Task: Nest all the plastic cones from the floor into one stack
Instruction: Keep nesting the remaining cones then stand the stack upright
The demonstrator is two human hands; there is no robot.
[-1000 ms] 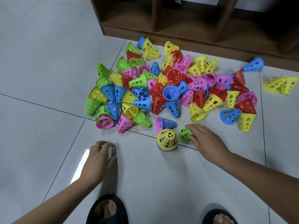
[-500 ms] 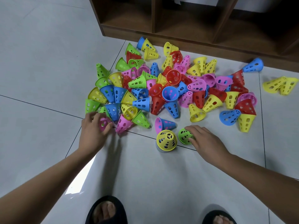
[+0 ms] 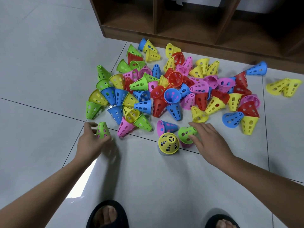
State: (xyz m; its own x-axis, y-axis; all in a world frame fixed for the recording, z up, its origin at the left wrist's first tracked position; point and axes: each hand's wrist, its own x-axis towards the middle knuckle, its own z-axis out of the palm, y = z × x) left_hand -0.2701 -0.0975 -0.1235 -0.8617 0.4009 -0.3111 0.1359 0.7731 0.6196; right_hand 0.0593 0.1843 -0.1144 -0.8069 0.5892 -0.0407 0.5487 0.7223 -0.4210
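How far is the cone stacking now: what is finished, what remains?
Done: only a short stack topped with yellow stands upright. In hand: the left hand grips a green cone nested over pink; the right hand holds a tilted green cone beside the stack. Left: almost the whole pile, plus strays near the shelf.

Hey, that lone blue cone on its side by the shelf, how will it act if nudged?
Probably rolls in a curve: the blue cone lies on its tapered side on glossy floor. Likely light: its wall is full of holes. It looks stiff, holding its shape.
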